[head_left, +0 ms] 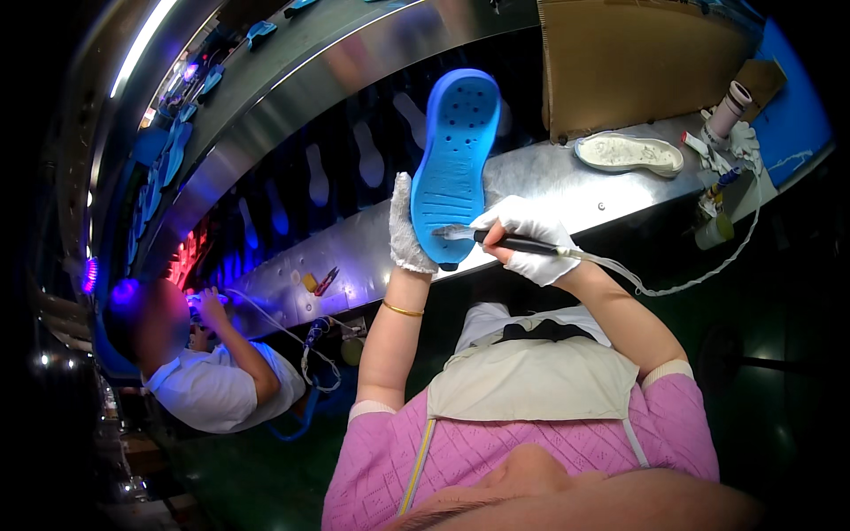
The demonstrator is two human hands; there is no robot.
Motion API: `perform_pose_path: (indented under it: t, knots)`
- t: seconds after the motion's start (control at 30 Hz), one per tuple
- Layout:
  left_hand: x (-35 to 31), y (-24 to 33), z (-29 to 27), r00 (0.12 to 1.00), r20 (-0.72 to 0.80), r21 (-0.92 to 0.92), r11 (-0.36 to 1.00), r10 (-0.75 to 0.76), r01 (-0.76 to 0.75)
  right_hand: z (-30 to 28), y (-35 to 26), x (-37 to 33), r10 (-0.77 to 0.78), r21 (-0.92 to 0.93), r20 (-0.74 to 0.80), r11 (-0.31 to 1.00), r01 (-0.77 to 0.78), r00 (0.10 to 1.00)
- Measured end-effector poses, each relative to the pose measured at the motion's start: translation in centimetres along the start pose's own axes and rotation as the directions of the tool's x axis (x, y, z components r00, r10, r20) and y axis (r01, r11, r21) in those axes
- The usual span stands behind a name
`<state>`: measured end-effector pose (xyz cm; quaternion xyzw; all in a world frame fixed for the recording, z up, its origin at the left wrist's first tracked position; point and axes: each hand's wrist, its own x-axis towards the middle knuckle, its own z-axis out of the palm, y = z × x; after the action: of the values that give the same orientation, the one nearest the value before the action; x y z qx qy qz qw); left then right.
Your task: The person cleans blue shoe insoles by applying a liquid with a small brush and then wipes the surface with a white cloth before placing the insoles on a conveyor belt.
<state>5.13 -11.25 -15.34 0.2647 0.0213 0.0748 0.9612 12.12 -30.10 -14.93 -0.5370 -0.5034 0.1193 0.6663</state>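
Observation:
My left hand (pixel 407 226), in a white glove, grips the edge of a bright blue shoe sole (pixel 450 173) near its lower end. The sole tilts up over the bench, with a cluster of small holes at its far end and ridges across the middle. In my right hand (pixel 534 241), whose white glove leaves fingertips bare, is a black-handled brush (pixel 518 241). Its bristles touch the sole's inner face near the lower end. A pale thin hose (pixel 620 268) runs from the handle's back end off to the right.
A metal bench (pixel 567 190) carries a white-lined sole (pixel 629 154), a cardboard sheet (pixel 646 66) and a pink tube-like container (pixel 730 108). Red-handled pliers (pixel 327 281) lie on the left. Behind, a conveyor (pixel 354 40) carries blue soles. A co-worker (pixel 226 376) sits at left.

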Motion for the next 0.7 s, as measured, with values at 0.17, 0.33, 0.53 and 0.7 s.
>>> perform_pose_path:
  t: [0.17,0.33,0.53,0.7]
  knots:
    - [0.4,0.7,1.7,0.994,-0.059,0.158,0.982,-0.095,0.103,0.1,0.8,-0.1,-0.112,-0.096,0.129,0.988,0.124,0.985]
    - [0.9,1.8,0.6,0.965,-0.109,0.146,0.956,-0.24,0.254,-0.3,0.1,0.1,0.317,0.067,0.283,0.935,-0.348,0.905]
    - [1.1,1.6,0.8,0.938,-0.234,0.294,0.901,-0.254,0.317,-0.5,-0.3,0.4,0.193,0.051,0.121,0.978,-0.2,0.974]
    - [0.9,1.6,2.0,0.901,-0.284,0.438,0.792,-0.328,0.426,-0.9,-0.5,1.1,0.347,-0.225,0.226,0.928,-0.298,0.91]
